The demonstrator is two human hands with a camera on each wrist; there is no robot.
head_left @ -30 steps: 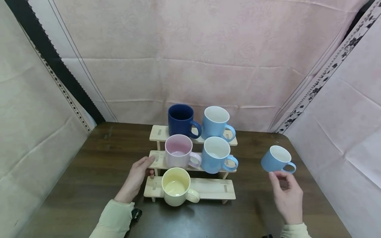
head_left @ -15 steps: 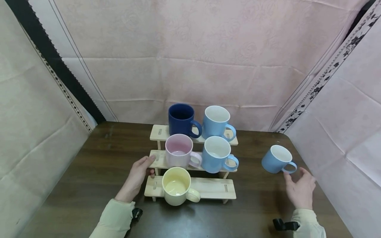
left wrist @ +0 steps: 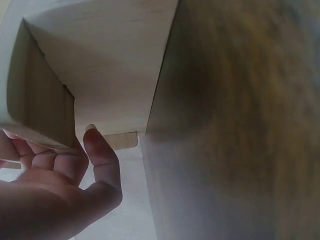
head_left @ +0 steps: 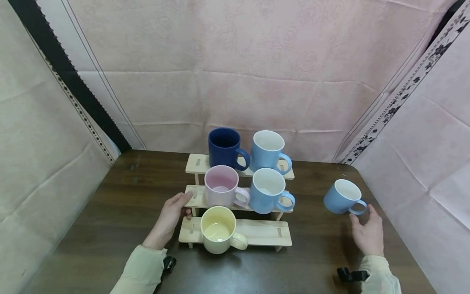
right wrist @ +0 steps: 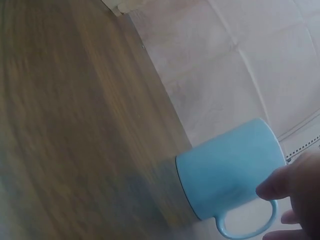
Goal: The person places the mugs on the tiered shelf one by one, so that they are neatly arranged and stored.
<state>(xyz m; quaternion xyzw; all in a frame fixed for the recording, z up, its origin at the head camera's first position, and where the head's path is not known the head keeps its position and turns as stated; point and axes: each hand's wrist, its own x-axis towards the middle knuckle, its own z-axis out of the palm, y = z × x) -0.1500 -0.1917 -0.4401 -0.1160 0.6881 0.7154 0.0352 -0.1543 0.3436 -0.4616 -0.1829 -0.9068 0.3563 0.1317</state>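
Note:
My left hand (head_left: 168,218) grips the left end of the middle board of a pale wooden three-step rack (head_left: 264,232); its curled fingers show under the wood in the left wrist view. On the rack stand a yellow mug (head_left: 217,230), a pink-lilac mug (head_left: 220,185), a dark blue mug (head_left: 223,148) and two light blue mugs, one in the middle (head_left: 267,191) and one on top (head_left: 268,151). At the right, my right hand (head_left: 369,232) is at the handle of another light blue mug (head_left: 338,200), upright on the table. Thumb and index finger are spread apart there.
The dark brown wooden table (head_left: 121,212) carries everything. Pale pink cloth (head_left: 257,81) hangs behind it, and more cloth walls enclose the left and right sides. A black strap piece (head_left: 352,275) sits at my right wrist.
My right hand has moved rightward from the front of the single light blue mug to its handle, its fingers drawing slightly closer together. My left hand and the rack have stayed put.

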